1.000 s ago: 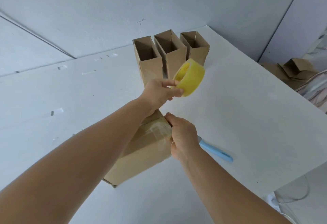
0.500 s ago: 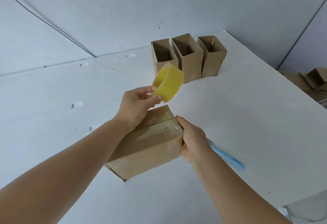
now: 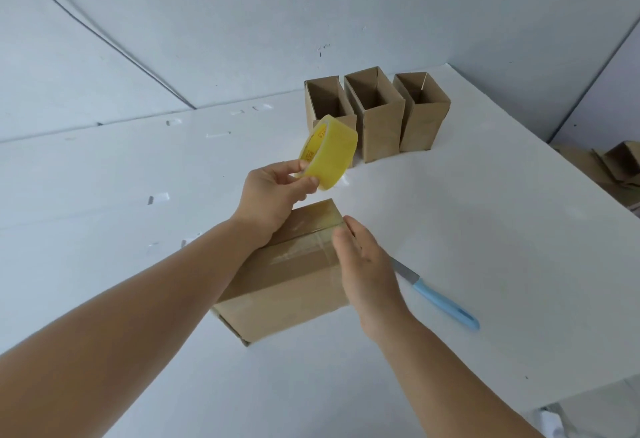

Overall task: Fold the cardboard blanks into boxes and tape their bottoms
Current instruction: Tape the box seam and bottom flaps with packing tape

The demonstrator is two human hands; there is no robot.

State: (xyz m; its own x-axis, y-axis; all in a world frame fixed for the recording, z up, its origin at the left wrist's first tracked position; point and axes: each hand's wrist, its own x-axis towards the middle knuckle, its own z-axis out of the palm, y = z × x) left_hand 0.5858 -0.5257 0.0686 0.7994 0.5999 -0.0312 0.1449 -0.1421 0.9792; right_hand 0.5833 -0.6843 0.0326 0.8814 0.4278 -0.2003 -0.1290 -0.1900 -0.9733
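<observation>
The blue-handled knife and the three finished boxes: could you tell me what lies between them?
In the head view, only bare white table separates the knife from the standing boxes.

- The cardboard box (image 3: 287, 285) under the left hand (image 3: 273, 197) is showing matt brown board, with glossy clear tape shining across it.
- The tape roll (image 3: 330, 153) is gleaming yellow and smooth.
- The knife (image 3: 438, 294) beside the right hand (image 3: 367, 264) is showing a dull metal blade and smooth blue plastic handle.
- The tabletop (image 3: 450, 216) is looking matt white.

one head-worn wide-angle view looks forward and down, close over the white table (image 3: 450, 230), toward the corner walls (image 3: 415, 5).
</observation>
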